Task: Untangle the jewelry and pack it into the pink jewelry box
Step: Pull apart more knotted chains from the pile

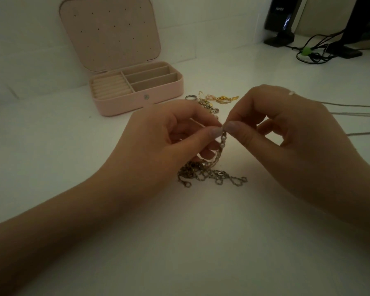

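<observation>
Two hands, left hand (158, 133) and right hand (286, 129), one pink jewelry box (141, 101), one tangle of chains (209, 174), one ring (190, 97)

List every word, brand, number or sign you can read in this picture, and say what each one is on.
One line of pale lettering on the black speaker at the back right: it looks like "EDIFIER", but it is too small and blurred to read with certainty.
Pink jewelry box: no lettering shows, only a metal snap on its front wall.
Nothing else in the head view bears readable text.
</observation>
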